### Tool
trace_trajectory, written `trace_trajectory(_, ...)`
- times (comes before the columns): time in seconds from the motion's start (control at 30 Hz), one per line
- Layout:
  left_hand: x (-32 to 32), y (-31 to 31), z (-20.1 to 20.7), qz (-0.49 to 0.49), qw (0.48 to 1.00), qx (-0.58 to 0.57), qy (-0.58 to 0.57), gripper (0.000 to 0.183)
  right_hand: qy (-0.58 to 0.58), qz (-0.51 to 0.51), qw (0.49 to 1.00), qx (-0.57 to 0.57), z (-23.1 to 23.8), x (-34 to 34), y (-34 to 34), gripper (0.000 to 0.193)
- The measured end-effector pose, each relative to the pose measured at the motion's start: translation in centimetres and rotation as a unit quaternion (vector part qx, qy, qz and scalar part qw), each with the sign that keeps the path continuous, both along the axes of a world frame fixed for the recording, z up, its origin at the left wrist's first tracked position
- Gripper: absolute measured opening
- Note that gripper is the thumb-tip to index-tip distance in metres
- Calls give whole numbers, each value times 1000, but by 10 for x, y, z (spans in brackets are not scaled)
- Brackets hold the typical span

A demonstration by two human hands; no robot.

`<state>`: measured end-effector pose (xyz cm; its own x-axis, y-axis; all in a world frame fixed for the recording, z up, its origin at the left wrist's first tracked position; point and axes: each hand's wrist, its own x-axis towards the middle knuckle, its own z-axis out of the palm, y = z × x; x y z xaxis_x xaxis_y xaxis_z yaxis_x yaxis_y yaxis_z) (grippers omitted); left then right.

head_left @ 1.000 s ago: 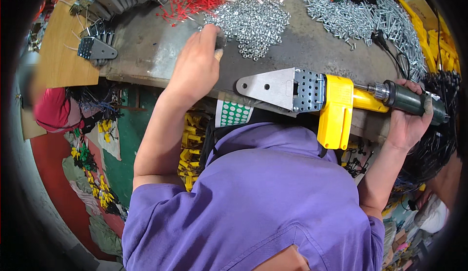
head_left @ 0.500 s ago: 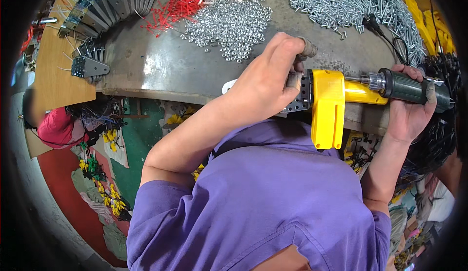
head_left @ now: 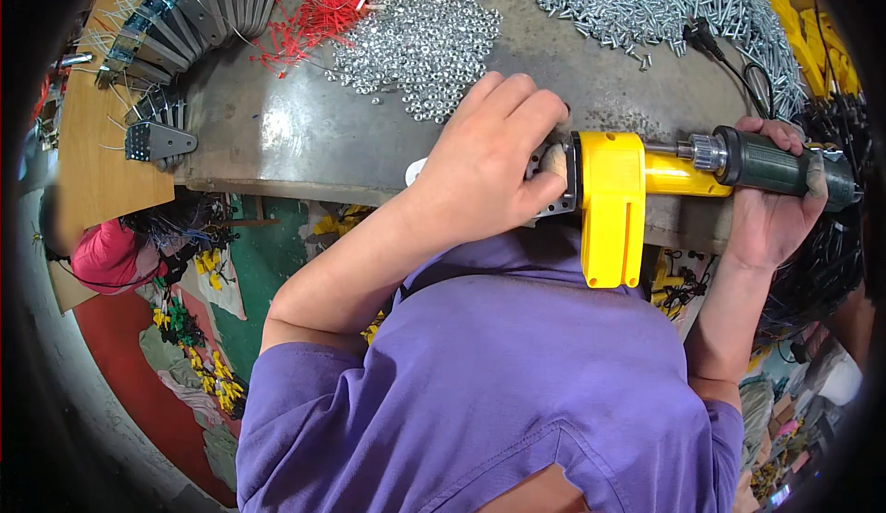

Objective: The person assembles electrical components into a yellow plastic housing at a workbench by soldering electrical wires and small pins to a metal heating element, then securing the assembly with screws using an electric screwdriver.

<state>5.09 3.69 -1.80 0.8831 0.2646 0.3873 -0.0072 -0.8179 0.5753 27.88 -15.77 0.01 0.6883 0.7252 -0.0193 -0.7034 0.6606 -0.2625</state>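
My left hand is closed round the dark perforated metal end of a yellow plastic tool housing; its fingers hide much of that metal part. The housing lies across the near table edge, its thick block pointing toward my body. My right hand wraps round a dark green power screwdriver, held level. From its silver chuck a shaft runs left to the right side of the housing's block. Where the tip meets the housing is hidden.
On the metal table lie piles of nuts, red ties and screws. Grey metal plates stand at the left. A black plugged cord lies behind my right hand. Another person in pink is at the far left.
My left fingers have come down and curled onto the metal end of the housing. The housing has shifted slightly left. The screwdriver stays almost in place, its shaft still against the housing.
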Motion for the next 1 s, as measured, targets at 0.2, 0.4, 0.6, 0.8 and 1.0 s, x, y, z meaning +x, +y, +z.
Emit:
trace_trajectory(0.2, 0, 1, 6, -21, 999, -47, -10, 24, -3, -13, 1000, -15, 1, -1, 3, 38)
trace_trajectory(0.4, 1, 1, 0, -22, 999, -37, -15, 23, -27, -15, 999, -34, 0, -1, 3, 39)
trace_trajectory(0.6, 0, -1, 3, -6, 999, -47, 17, 23, -49, -2, 998, -24, -5, 6, 7, 38)
trace_trajectory(0.8, -17, 7, 5, 93, 995, -42, 10, 21, -73, -65, 987, -130, 17, 17, -3, 32)
trace_trajectory(1.0, -88, 46, -4, 273, 954, 121, 39, 27, -96, -67, 992, -50, 25, 40, -50, 50)
